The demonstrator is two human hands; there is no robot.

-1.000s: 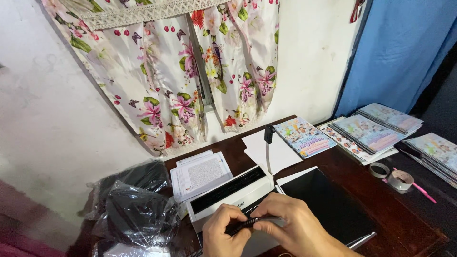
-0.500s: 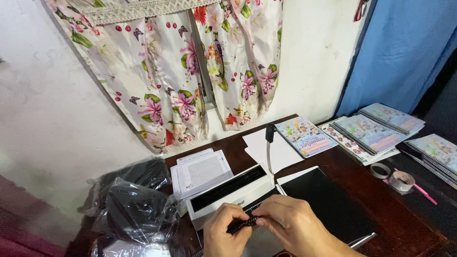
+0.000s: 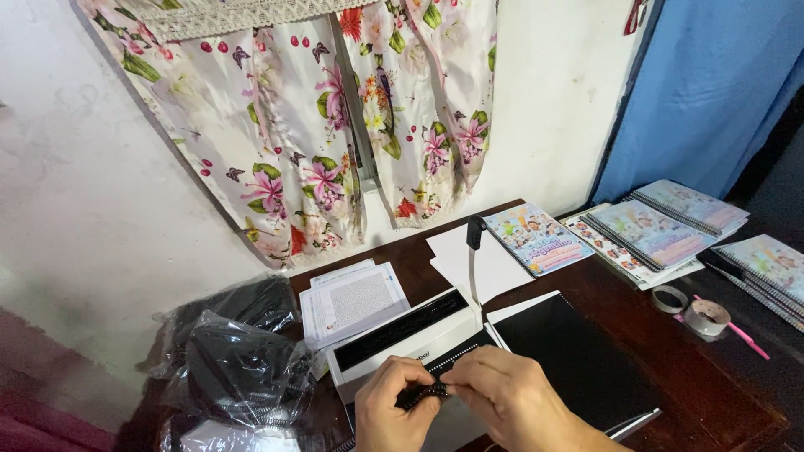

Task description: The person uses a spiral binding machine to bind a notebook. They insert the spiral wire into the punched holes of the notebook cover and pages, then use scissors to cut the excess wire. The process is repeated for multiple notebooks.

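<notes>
Both my hands meet at the bottom middle, pinching a black spiral binding coil (image 3: 423,392) between them. My left hand (image 3: 392,410) grips its left end; my right hand (image 3: 511,402) grips the right end with thumb and fingers. They hover over a white binding machine (image 3: 402,331) with a black slot and an upright lever (image 3: 474,251). A black-covered booklet (image 3: 578,356) lies just right of the machine, its punched edge toward my hands.
A dark wooden table (image 3: 670,368) holds a printed paper stack (image 3: 352,297), blank white sheets (image 3: 477,264), several colourful spiral notebooks (image 3: 653,226), tape rolls (image 3: 695,311) and a pink pen (image 3: 745,339). Plastic bags of black coils (image 3: 239,360) sit left. A floral curtain (image 3: 335,109) hangs behind.
My hands have drawn closer together on the coil and shifted slightly toward the machine; nothing else on the table has moved.
</notes>
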